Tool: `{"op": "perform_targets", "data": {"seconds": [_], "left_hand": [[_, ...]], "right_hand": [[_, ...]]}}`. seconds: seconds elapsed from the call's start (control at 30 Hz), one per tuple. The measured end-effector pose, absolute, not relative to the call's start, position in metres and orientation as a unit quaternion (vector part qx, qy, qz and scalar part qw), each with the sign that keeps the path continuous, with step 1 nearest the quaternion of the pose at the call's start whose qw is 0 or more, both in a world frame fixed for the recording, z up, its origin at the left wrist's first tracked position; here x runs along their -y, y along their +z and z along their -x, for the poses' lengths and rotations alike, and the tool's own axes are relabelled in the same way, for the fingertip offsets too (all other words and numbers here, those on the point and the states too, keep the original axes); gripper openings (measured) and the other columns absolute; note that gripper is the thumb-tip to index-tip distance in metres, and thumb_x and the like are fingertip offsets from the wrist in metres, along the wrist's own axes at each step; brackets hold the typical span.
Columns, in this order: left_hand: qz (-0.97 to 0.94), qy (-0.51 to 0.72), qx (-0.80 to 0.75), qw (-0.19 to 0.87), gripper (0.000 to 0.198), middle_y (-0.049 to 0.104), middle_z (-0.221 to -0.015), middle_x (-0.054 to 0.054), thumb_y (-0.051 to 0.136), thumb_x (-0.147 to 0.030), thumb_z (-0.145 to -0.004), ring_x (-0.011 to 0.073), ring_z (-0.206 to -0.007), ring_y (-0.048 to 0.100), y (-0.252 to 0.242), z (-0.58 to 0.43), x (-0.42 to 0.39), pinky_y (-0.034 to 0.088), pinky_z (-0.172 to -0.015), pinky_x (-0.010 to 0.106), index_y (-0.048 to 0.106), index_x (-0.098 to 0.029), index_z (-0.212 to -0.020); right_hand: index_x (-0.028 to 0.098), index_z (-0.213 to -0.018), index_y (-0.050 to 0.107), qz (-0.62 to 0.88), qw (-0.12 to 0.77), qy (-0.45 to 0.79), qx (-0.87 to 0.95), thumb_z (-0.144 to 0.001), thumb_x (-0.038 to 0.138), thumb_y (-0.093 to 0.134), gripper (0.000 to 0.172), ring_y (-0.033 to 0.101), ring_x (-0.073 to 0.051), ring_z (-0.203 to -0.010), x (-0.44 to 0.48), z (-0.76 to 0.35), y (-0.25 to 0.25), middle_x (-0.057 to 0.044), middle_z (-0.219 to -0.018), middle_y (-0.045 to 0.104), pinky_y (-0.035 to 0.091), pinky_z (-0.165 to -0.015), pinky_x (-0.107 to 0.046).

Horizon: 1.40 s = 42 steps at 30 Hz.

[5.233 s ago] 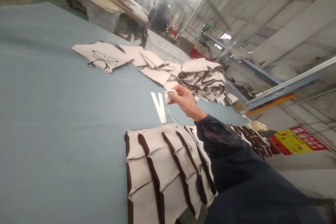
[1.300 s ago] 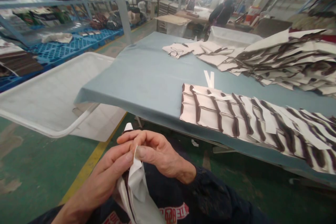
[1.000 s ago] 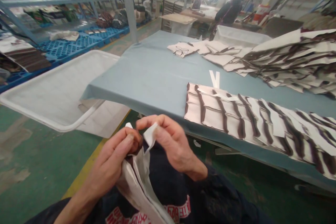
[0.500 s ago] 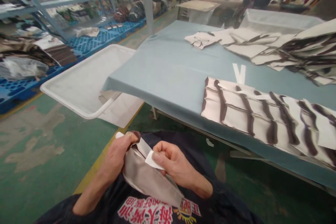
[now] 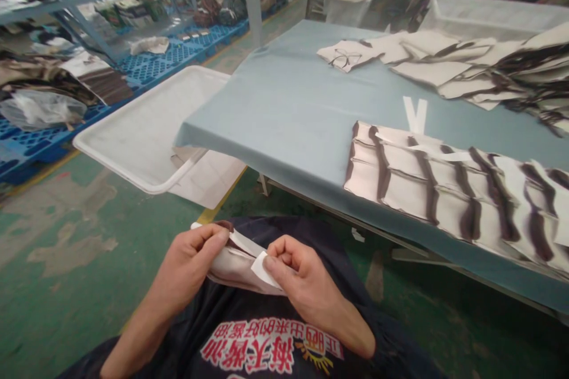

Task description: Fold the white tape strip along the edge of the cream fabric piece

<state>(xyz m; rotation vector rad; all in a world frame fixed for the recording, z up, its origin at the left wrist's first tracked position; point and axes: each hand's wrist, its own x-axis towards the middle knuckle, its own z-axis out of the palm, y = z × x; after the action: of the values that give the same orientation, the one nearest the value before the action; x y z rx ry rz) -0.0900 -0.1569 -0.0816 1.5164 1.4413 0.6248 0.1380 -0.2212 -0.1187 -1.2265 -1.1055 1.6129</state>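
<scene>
Above my lap, both hands hold a light beige sewn piece (image 5: 235, 269) with a dark brown edge; it looks like fabric or leather. My left hand (image 5: 191, 260) pinches the piece at its left end between thumb and fingers. A white strip (image 5: 249, 244) runs along the upper edge, and a bit of it sticks out beyond the left hand. At the other end, my right hand (image 5: 304, 278) is closed, its thumb pressing the folded-over end of the strip. Part of the piece is hidden behind the right fingers.
A blue-grey covered table (image 5: 275, 112) stands ahead, with overlapping beige-and-brown pieces (image 5: 406, 189), loose white strips (image 5: 415, 115), more pieces (image 5: 431, 77) and glasses (image 5: 344, 59). A white tub (image 5: 128, 172) is at the table's left. Shelving and blue pallets (image 5: 151, 71) line the left side.
The held piece has tipped, so its hanging lower part now shows less. My hands have shifted slightly, still gripping it, and the view has moved a little.
</scene>
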Motion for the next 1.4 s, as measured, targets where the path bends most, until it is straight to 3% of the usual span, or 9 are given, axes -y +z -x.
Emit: {"op": "perform_targets", "data": {"seconds": [0.1,0.27,0.47,0.6,0.8,1.13,1.4], "left_hand": [[-0.581,0.257,-0.565,0.526,0.057,0.074,-0.073,0.005,0.078,-0.072,-0.093,0.0194,-0.066,0.059,-0.087,0.080,0.163,0.048,-0.061,0.026,0.088,-0.018,-0.080],[-0.437,0.289,-0.518,0.677,0.061,0.070,-0.070,0.002,0.104,-0.077,-0.074,0.0147,-0.066,0.053,-0.087,0.058,0.171,0.045,-0.059,0.020,0.088,-0.018,-0.074],[-0.351,0.285,-0.486,0.748,0.061,0.076,-0.071,0.004,0.115,-0.076,-0.056,0.0142,-0.065,0.059,-0.076,0.045,0.169,0.050,-0.060,0.019,0.093,-0.021,-0.072],[-0.370,0.299,-0.498,0.725,0.052,0.074,-0.069,0.003,0.114,-0.069,-0.061,0.0141,-0.064,0.057,-0.075,0.047,0.171,0.048,-0.059,0.019,0.092,-0.022,-0.070],[-0.433,0.303,-0.473,0.705,0.046,0.060,-0.063,-0.001,0.101,-0.059,-0.076,0.0140,-0.061,0.045,-0.079,0.048,0.176,0.040,-0.054,0.022,0.081,-0.020,-0.063],[-0.483,0.276,-0.493,0.668,0.047,0.063,-0.064,0.001,0.092,-0.063,-0.084,0.0166,-0.063,0.049,-0.090,0.054,0.181,0.040,-0.055,0.025,0.082,-0.020,-0.067],[-0.518,0.276,-0.496,0.640,0.043,0.075,-0.076,0.002,0.090,-0.062,-0.092,0.0178,-0.070,0.058,-0.096,0.061,0.183,0.048,-0.061,0.023,0.088,-0.023,-0.073]], "right_hand": [[0.022,-0.091,0.068,0.521,0.416,0.552,0.500,-0.103,0.040,0.070,0.022,0.054,-0.013,-0.066,0.222,-0.147,-0.091,0.003,-0.075,0.064,0.038,-0.064,-0.029],[0.024,-0.087,0.071,0.547,0.426,0.452,0.562,-0.102,0.030,0.071,0.016,0.047,-0.014,-0.061,0.221,-0.160,-0.061,0.007,-0.066,0.053,0.040,-0.064,-0.030],[0.024,-0.084,0.071,0.574,0.413,0.439,0.554,-0.100,0.029,0.074,0.017,0.050,-0.013,-0.061,0.224,-0.165,-0.052,0.008,-0.064,0.054,0.041,-0.062,-0.028],[0.023,-0.082,0.070,0.578,0.407,0.447,0.549,-0.097,0.029,0.076,0.017,0.051,-0.012,-0.060,0.225,-0.159,-0.049,0.008,-0.063,0.055,0.039,-0.060,-0.027],[0.023,-0.086,0.072,0.598,0.384,0.465,0.528,-0.099,0.032,0.076,0.017,0.050,-0.012,-0.056,0.224,-0.153,-0.060,0.005,-0.066,0.063,0.033,-0.053,-0.026],[0.025,-0.085,0.067,0.614,0.374,0.451,0.529,-0.097,0.030,0.075,0.015,0.048,-0.012,-0.053,0.226,-0.148,-0.072,0.007,-0.061,0.059,0.031,-0.052,-0.027],[0.026,-0.082,0.065,0.613,0.366,0.479,0.510,-0.095,0.038,0.072,0.019,0.046,-0.011,-0.050,0.224,-0.146,-0.075,0.008,-0.058,0.055,0.030,-0.053,-0.029]]}}
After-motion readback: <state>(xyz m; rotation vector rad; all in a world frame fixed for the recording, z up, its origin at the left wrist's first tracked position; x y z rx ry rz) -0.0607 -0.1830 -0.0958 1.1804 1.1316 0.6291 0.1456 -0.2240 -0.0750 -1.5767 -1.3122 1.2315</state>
